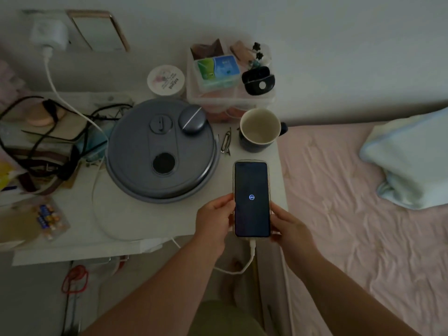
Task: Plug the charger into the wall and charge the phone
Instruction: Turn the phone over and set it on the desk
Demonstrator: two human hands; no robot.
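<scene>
A dark phone (251, 180) lies face up at the near right corner of the white bedside table (135, 214), its screen showing a small blue ring. My left hand (214, 219) grips its left edge and my right hand (289, 224) grips its right edge. A white cable (251, 257) is plugged into the phone's bottom end and loops under the table edge, then runs across the table up to a white charger (49, 35) seated in the wall socket at the top left.
A round grey lidded appliance (162, 151) fills the table's middle. A dark mug (260, 129) stands just behind the phone, hair clips (226, 141) beside it. A clear box of small items (230, 76), a white jar (166, 80), black cords and a bag (41, 139) crowd the back and left. A pink bed (363, 214) lies to the right.
</scene>
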